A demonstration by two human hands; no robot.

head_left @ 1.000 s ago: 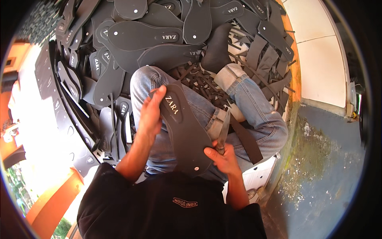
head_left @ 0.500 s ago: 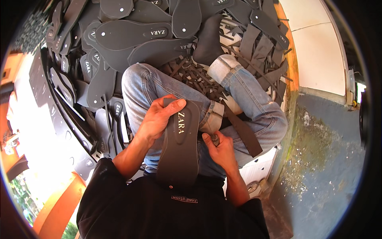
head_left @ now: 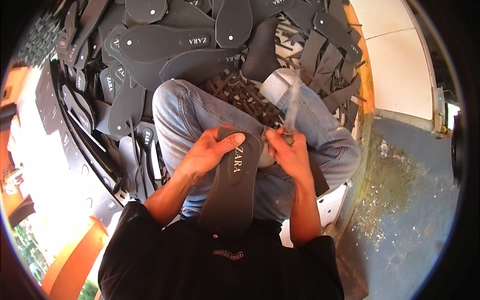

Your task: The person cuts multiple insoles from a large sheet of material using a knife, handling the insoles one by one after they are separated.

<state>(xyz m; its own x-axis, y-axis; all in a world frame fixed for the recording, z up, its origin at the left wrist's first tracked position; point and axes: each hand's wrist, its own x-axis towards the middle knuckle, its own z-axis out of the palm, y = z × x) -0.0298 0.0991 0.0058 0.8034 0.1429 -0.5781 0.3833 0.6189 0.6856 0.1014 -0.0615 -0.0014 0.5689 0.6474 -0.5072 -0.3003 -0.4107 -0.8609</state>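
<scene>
My left hand (head_left: 212,152) is closed on the rounded upper end of a dark grey sandal sole (head_left: 227,202), thumb on top. The sole lies lengthwise over my lap, its lower end against my black shirt. It bears a raised pad with white print and a small pale dot near the lower end. Just right of the sole's upper end, my right hand (head_left: 289,152) grips a knife (head_left: 292,107), its blade pointing away from me and blurred. Under my right wrist a dark offcut strip (head_left: 318,175) shows in part, lying on my leg.
Many dark soles (head_left: 167,42) are heaped ahead and to the left. Thin dark offcuts (head_left: 240,97) lie between my crossed legs (head_left: 320,117), and wider scraps (head_left: 327,65) beyond them. A yellowish edge (head_left: 366,75) borders the work surface; a blue-grey stained floor (head_left: 400,195) is at right.
My right hand with the knife has moved up, and the blade has come into sight. The sole has shifted slightly right with my left hand. Its upper right corner, angular before, now looks rounded.
</scene>
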